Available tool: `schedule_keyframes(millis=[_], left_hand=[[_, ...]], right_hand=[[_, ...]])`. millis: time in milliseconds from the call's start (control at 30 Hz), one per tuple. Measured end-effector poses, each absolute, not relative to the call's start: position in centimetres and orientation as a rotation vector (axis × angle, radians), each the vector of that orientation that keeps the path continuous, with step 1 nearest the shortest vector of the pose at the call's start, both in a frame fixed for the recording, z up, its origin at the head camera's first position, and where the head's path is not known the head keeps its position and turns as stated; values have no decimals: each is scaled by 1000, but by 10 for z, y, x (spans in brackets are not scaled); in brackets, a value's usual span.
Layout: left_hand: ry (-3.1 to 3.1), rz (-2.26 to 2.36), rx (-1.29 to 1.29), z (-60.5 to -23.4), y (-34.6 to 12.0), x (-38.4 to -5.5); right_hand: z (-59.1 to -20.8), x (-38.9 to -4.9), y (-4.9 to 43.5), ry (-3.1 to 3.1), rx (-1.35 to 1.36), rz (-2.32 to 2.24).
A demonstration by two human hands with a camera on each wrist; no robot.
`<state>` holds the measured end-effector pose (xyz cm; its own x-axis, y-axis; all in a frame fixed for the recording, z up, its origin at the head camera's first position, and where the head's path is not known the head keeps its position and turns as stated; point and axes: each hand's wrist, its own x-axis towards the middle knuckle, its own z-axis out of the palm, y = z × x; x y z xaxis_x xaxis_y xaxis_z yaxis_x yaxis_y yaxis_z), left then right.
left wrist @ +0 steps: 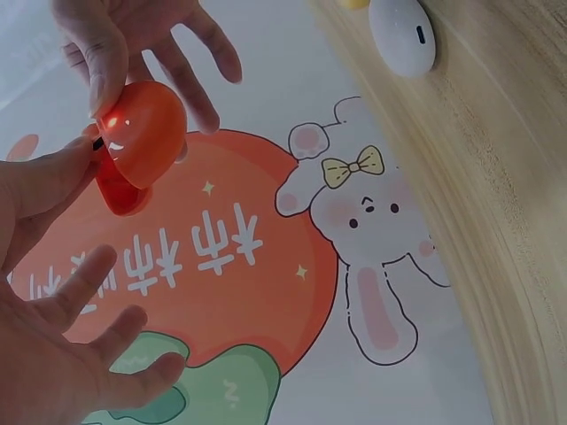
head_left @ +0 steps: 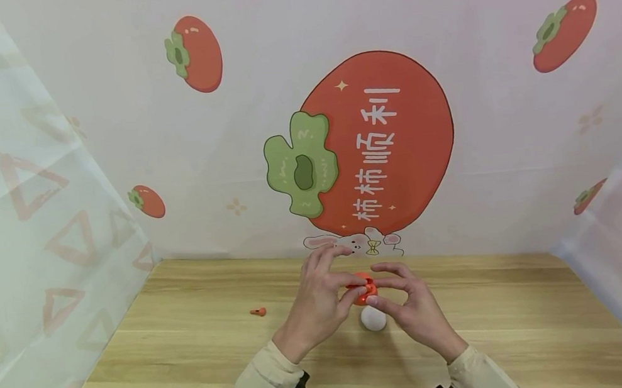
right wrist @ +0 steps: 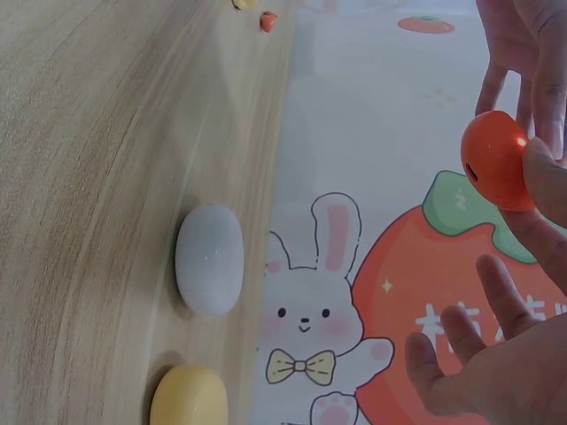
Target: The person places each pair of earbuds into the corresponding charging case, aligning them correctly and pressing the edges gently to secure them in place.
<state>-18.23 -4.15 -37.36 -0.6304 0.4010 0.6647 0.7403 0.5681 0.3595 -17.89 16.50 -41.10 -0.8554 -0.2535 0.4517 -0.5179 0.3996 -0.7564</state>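
two bare hands meet over a wood-grain tabletop (head_left: 181,366), working together on a glossy orange shell (right wrist: 493,166). the left hand (head_left: 315,296) pinches the shell between thumb and forefinger, its other fingers spread clear; the right hand (head_left: 421,310) grips it from the opposite side, also by thumb and forefinger, the remaining fingers extended. the shell is held up between the two hands, off the table, with a redder part showing beside its rounded side in the left wrist view and a small dark slot in its surface in the right wrist view.

near the hands, a smooth white piece (right wrist: 210,259) rests on the wood, a dark slot visible in one side, and just beside it sits a yellow piece (right wrist: 189,398), cut off by the frame. a small orange piece (head_left: 259,312) lies apart, to the left of the left hand.

cream sleeves (head_left: 259,383) end at the wrists, near black bands (head_left: 300,385). behind, a pale backdrop (head_left: 104,70) carries a large printed persimmon (head_left: 418,126) with white characters, above a cartoon rabbit (right wrist: 306,323) in a yellow bow.
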Motion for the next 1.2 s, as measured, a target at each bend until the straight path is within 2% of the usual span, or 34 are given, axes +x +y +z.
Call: schedule_keyframes(millis=[733,1200], left_hand=[[-2350,-829,-845,-372,-39,-180],[-2362,-895,-854,-367,-57,-181]], right_hand=[[-411,-179,167,-2378,696,1454],[-412,-180,173,-2376,649,1442]])
